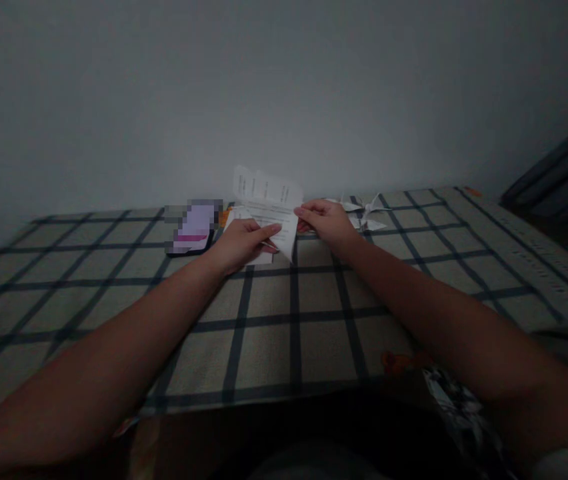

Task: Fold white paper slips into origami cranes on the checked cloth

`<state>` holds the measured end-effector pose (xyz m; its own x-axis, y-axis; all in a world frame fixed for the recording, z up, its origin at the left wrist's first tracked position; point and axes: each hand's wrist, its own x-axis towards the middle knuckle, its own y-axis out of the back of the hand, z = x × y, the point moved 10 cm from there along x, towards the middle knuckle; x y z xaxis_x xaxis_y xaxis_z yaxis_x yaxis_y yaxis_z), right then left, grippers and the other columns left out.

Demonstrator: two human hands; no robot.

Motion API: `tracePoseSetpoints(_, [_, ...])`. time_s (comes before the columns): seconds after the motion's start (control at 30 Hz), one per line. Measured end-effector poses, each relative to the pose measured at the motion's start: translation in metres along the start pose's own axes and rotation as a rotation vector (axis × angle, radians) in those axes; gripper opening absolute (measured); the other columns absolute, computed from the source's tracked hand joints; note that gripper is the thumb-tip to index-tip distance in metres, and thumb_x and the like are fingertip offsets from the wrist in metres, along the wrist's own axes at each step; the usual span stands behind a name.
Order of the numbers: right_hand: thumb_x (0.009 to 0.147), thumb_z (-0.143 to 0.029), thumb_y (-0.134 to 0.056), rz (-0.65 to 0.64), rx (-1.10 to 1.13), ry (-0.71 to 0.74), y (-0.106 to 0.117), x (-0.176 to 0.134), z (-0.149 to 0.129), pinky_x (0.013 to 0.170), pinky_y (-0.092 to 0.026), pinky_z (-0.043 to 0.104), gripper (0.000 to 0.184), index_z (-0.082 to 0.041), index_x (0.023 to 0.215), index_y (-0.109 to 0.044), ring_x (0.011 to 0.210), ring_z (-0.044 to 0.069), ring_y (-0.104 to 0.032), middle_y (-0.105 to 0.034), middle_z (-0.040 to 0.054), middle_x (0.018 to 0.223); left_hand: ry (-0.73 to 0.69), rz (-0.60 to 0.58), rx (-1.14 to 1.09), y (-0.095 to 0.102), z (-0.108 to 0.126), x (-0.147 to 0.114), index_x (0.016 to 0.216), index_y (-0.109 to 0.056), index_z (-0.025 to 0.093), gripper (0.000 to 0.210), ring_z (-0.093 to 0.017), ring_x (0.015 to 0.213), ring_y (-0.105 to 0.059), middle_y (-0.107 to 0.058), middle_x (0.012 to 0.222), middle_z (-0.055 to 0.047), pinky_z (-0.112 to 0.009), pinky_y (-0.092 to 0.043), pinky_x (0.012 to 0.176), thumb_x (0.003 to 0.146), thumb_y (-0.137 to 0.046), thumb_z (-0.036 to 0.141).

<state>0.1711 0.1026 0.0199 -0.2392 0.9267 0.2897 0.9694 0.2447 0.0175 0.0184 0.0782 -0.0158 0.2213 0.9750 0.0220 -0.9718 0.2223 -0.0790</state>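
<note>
Between my hands a creased, printed sheet of paper [269, 190] is held up at a slant above the table. My left hand [247, 245] grips its lower left part, the thumb lying over the front. At the sheet's right edge, my right hand [327, 220] pinches the paper between thumb and fingers. More white paper [259, 259] lies on the cloth under my left hand. Just beyond my right hand rest folded paper shapes [370, 212] with pointed ends, partly hidden by the hand.
A phone [194, 227] with a lit screen, partly pixelated, is left of my hands. The checked tablecloth [294, 347] covers the table, which meets a plain wall [284, 87] at the back. Dark folded fabric [564, 160] is at the far right.
</note>
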Motion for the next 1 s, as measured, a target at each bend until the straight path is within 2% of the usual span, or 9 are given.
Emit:
tracePoseSetpoints(0.2, [0.081,-0.032,-0.073,0.059,0.017,0.004,0.002,-0.002,-0.004,0.063,-0.056,0.025,0.018,-0.017,0.077,-0.065,0.058,0.010,-0.062,-0.065,-0.0013,0.064,0.028,-0.031,0.000,-0.005,0.000,-0.003,0.089,-0.078,0.014,0.031,-0.016,0.072,-0.070,-0.077,0.105,-0.012,-0.024,-0.060,0.063,0.067,-0.085,0.034])
tracePoseSetpoints(0.3, [0.081,-0.031,-0.072,0.088,0.034,-0.007,0.003,-0.003,-0.004,0.063,-0.056,0.025,0.016,-0.017,0.077,-0.065,0.059,0.010,-0.062,-0.066,-0.0008,0.064,0.048,-0.050,0.073,-0.012,0.004,-0.009,0.081,-0.078,0.013,0.026,-0.016,0.071,-0.069,-0.077,0.096,-0.011,-0.025,-0.059,0.063,0.065,-0.086,0.033])
tracePoseSetpoints(0.4, [0.081,-0.032,-0.073,0.092,0.063,-0.032,0.002,-0.003,0.000,0.065,-0.057,0.026,0.017,-0.017,0.079,-0.065,0.061,0.011,-0.064,-0.067,0.0001,0.067,0.024,-0.009,0.123,-0.010,0.009,-0.012,0.076,-0.077,0.012,0.024,-0.015,0.069,-0.067,-0.076,0.084,-0.010,-0.023,-0.056,0.061,0.065,-0.085,0.031])
tracePoseSetpoints(0.53, [0.081,-0.035,-0.075,0.084,0.120,-0.036,-0.001,-0.003,0.003,0.068,-0.058,0.028,0.020,-0.018,0.081,-0.065,0.064,0.011,-0.065,-0.069,0.0010,0.071,-0.009,0.034,0.099,-0.002,0.009,-0.009,0.082,-0.076,0.012,0.030,-0.014,0.065,-0.065,-0.076,0.084,-0.008,-0.022,-0.052,0.057,0.063,-0.086,0.034])
tracePoseSetpoints(0.83, [0.079,-0.033,-0.076,0.082,0.231,-0.046,-0.003,-0.004,0.004,0.068,-0.057,0.025,0.019,-0.017,0.081,-0.067,0.064,0.010,-0.065,-0.070,0.0010,0.072,-0.061,-0.005,0.100,-0.004,0.013,-0.008,0.090,-0.074,0.011,0.035,-0.015,0.064,-0.066,-0.075,0.079,-0.009,-0.024,-0.050,0.057,0.067,-0.083,0.036])
tracePoseSetpoints(0.9, [0.080,-0.034,-0.077,0.062,0.255,-0.063,-0.004,-0.004,0.005,0.067,-0.057,0.024,0.019,-0.017,0.083,-0.068,0.065,0.010,-0.065,-0.071,0.0010,0.073,-0.072,0.001,0.114,-0.002,0.013,-0.007,0.088,-0.074,0.011,0.033,-0.015,0.063,-0.066,-0.075,0.079,-0.009,-0.025,-0.051,0.059,0.068,-0.082,0.036])
tracePoseSetpoints(1.0, [0.081,-0.038,-0.076,-0.031,0.277,-0.120,-0.014,-0.006,0.007,0.065,-0.056,0.022,0.023,-0.016,0.087,-0.070,0.065,0.009,-0.065,-0.071,0.0012,0.074,-0.075,0.011,0.130,0.000,0.012,-0.005,0.086,-0.074,0.011,0.032,-0.016,0.064,-0.067,-0.076,0.080,-0.009,-0.027,-0.053,0.062,0.068,-0.082,0.036])
